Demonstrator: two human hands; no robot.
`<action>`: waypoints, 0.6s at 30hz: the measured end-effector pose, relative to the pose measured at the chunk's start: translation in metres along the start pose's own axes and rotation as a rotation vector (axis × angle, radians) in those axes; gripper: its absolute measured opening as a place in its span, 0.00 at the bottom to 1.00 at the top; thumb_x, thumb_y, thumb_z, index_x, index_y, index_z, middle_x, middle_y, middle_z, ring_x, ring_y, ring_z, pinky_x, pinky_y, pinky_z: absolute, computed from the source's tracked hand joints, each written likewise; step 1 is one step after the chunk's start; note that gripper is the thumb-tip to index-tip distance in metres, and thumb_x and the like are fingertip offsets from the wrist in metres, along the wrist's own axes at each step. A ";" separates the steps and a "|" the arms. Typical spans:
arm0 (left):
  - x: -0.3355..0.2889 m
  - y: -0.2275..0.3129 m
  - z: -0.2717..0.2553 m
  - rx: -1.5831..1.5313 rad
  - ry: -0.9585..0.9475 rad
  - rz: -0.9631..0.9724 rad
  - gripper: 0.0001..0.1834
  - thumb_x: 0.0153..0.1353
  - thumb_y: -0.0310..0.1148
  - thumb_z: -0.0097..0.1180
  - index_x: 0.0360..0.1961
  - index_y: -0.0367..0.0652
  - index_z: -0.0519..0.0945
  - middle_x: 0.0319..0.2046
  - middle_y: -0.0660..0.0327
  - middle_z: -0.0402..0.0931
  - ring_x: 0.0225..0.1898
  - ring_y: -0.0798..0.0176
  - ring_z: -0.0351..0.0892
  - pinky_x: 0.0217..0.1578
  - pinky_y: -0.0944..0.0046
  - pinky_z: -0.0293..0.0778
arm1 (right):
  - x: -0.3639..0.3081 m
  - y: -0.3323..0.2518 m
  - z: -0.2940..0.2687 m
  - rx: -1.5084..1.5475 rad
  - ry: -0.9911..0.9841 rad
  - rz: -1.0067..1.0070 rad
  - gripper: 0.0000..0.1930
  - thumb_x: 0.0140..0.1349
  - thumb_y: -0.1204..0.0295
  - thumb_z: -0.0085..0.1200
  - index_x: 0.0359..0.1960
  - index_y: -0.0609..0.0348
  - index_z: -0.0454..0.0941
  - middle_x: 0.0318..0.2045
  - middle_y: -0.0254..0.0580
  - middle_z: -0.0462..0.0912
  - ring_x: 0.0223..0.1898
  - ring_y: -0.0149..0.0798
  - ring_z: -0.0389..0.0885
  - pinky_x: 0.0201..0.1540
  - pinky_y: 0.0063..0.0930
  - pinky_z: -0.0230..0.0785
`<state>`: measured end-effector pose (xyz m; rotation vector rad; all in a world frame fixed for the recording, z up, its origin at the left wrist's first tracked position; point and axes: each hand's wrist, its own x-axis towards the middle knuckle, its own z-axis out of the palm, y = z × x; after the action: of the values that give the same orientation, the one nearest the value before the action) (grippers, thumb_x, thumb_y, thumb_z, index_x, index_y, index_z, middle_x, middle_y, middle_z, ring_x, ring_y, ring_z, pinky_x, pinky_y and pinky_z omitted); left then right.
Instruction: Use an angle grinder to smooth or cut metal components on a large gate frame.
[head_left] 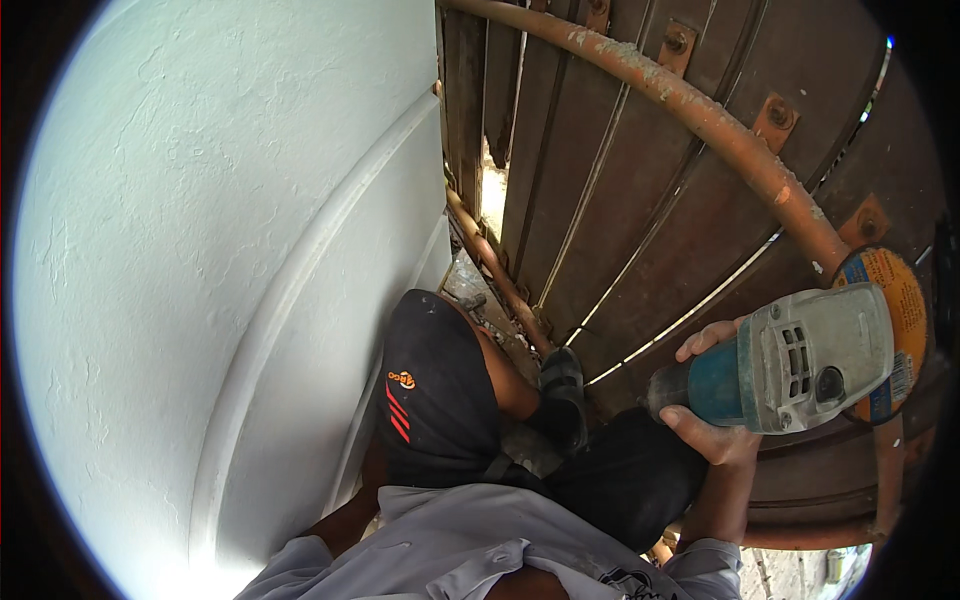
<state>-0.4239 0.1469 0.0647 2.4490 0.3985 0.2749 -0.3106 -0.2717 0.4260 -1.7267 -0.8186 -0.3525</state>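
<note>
The person's right hand (722, 442) is wrapped around an angle grinder (770, 365), thumb on the near side of the body and fingertips on the far side. The left hand is out of sight past the left forearm (345, 522), so its state cannot be told. The grinder is at the right, its grey head pointing away from the knees and its yellow-and-blue disc (908, 320) overlapping a rust-coloured pipe (690, 95); contact is unclear. It looks rigid and front-heavy, and dust may make it slippery; the thin disc is likely brittle. The blue barrel seems the place to grasp, well behind the disc. Beyond are brown slats (600, 150) and, leftward, a white wall (200, 200).
</note>
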 end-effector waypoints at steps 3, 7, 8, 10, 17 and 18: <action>0.003 -0.003 -0.001 0.054 -0.016 -0.041 0.24 0.66 0.44 0.43 0.59 0.44 0.70 0.58 0.49 0.67 0.62 0.53 0.64 0.60 0.57 0.60 | 0.007 0.005 0.006 -0.016 -0.074 0.089 0.38 0.39 0.70 0.70 0.54 0.58 0.64 0.42 0.40 0.73 0.46 0.38 0.72 0.49 0.36 0.67; 0.023 0.000 0.002 0.115 -0.036 -0.081 0.24 0.66 0.44 0.43 0.60 0.45 0.70 0.59 0.50 0.66 0.63 0.53 0.62 0.61 0.57 0.58 | 0.014 0.016 0.009 -0.305 -0.229 0.047 0.34 0.39 0.74 0.68 0.51 0.59 0.65 0.40 0.39 0.71 0.44 0.35 0.72 0.45 0.33 0.69; 0.029 0.002 0.003 0.129 -0.039 -0.092 0.24 0.66 0.44 0.43 0.60 0.45 0.70 0.59 0.50 0.65 0.64 0.53 0.61 0.61 0.57 0.58 | 0.011 0.018 0.013 -0.393 -0.285 0.105 0.35 0.38 0.75 0.68 0.53 0.59 0.66 0.45 0.40 0.73 0.48 0.38 0.73 0.50 0.35 0.68; 0.040 0.004 0.006 0.157 -0.051 -0.116 0.25 0.66 0.44 0.43 0.60 0.46 0.69 0.60 0.51 0.64 0.64 0.53 0.60 0.62 0.57 0.57 | 0.011 0.027 0.015 -0.259 -0.293 0.230 0.35 0.39 0.74 0.68 0.53 0.58 0.66 0.47 0.40 0.73 0.50 0.38 0.73 0.51 0.35 0.68; 0.061 0.017 0.015 0.234 -0.225 -0.206 0.25 0.65 0.45 0.44 0.61 0.47 0.68 0.62 0.52 0.62 0.66 0.53 0.57 0.63 0.57 0.54 | 0.013 0.077 0.032 0.655 -0.201 1.221 0.32 0.49 0.66 0.64 0.58 0.54 0.67 0.56 0.40 0.71 0.58 0.40 0.70 0.60 0.40 0.64; 0.057 0.017 0.015 0.249 -0.276 -0.220 0.26 0.65 0.45 0.44 0.61 0.47 0.68 0.63 0.52 0.61 0.66 0.53 0.56 0.63 0.57 0.54 | 0.008 0.082 0.035 0.792 -0.152 1.379 0.32 0.50 0.65 0.64 0.58 0.53 0.67 0.58 0.40 0.71 0.60 0.41 0.70 0.61 0.40 0.63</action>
<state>-0.3630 0.1454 0.0697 2.6064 0.6028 -0.2167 -0.2552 -0.2464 0.3606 -1.1852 0.2635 0.9226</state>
